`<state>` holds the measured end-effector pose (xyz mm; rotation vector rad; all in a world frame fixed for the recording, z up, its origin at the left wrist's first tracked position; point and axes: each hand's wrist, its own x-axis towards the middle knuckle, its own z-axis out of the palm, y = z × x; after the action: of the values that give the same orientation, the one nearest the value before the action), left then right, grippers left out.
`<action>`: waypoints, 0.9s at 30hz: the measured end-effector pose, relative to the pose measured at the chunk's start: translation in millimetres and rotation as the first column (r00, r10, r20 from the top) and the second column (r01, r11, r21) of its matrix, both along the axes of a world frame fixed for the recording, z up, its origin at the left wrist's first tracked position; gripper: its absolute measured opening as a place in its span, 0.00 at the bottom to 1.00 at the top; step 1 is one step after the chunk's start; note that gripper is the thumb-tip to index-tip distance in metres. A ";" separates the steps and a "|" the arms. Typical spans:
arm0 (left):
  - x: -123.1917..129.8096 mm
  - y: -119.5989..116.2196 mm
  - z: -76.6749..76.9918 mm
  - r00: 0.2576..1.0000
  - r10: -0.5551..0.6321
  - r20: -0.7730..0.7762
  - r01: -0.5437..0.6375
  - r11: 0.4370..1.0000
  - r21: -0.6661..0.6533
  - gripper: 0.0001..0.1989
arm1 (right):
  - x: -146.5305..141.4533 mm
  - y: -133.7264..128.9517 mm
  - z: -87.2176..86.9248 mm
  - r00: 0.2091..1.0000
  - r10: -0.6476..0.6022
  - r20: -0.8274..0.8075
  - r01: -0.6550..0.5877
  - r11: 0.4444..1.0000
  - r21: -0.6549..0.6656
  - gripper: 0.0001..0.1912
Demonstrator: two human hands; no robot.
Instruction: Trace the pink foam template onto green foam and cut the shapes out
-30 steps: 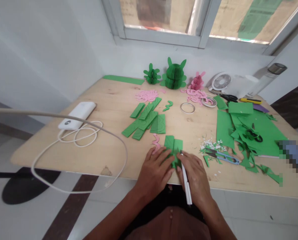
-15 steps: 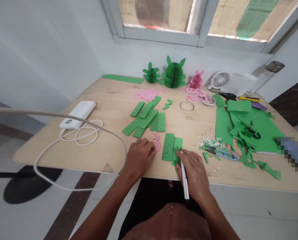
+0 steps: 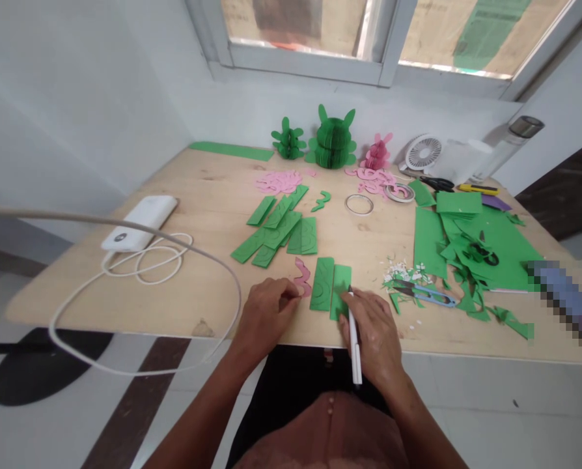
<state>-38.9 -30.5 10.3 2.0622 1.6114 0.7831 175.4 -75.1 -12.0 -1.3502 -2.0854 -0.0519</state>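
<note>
Power bank [image 3: 147, 212] is sitting well left of the left hand [image 3: 266, 312], its cable [image 3: 157, 281] looping over the table [image 3: 213, 286] toward that hand's outer side. Left hand is pinching the near end of the pink curl [image 3: 303, 277], thumb and index together. Strip pile [image 3: 281, 228] is lying ahead of it, several strips showing drawn curves; pink cutouts [image 3: 277, 182] are lying beyond.

Between the hands, the marked strip [image 3: 322, 284] is lying just right of the curl, outline showing. Plain strip [image 3: 340, 286] is lying beside it, no line visible on the part I'm seeing. Right hand [image 3: 376, 335] is curling its fingers around the pen [image 3: 354, 345], fingertips at the strip's right edge; can't tell if the nib is touching.

Progress, my read: outlines are showing on many strips, one green curl [image 3: 321, 201] is lying cut out ahead of the hands, pink ones are piling up. Left: the plain strip is lacking a line, marked strips are remaining uncut.

Edges: both wrists are crossing the table's near edge, strips are ending close to it. Room is opening ahead of the right hand, up to the ring [image 3: 359, 204]. Right of that hand, snips [image 3: 430, 294] and scraps [image 3: 474, 296] are crowding the space.
</note>
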 end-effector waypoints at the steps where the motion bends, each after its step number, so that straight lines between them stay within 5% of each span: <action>1: 1.4 -1.8 2.2 0.999 0.001 0.049 -0.001 1.000 -0.010 0.03 | 0.0 -0.1 0.2 1.000 0.000 -0.011 0.000 1.000 0.003 0.17; 9: 30.6 -12.0 19.4 0.960 -0.131 0.248 0.165 0.979 -0.122 0.04 | 3.3 -1.9 -2.0 0.975 -0.075 -0.211 0.096 0.991 0.090 0.16; 19: 55.5 -23.6 12.2 0.942 -0.224 0.252 0.257 0.961 -0.104 0.04 | 5.0 -7.2 6.3 0.874 -0.111 -0.473 0.103 0.994 -0.043 0.09; 24: 50.0 -19.3 10.6 0.974 -0.223 0.052 0.216 0.970 0.108 0.05 | 7.0 -6.3 0.5 0.833 -0.151 -0.532 0.080 0.985 -0.153 0.08; 27: 40.2 -14.4 5.9 0.953 -0.248 -0.171 0.286 0.925 0.252 0.11 | 6.6 -5.5 -1.6 0.809 -0.184 -0.558 0.095 0.978 -0.184 0.09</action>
<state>1.3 -44.9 16.2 2.5169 1.3019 0.8185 182.0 -80.6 -13.6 -1.3894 -1.4966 0.4110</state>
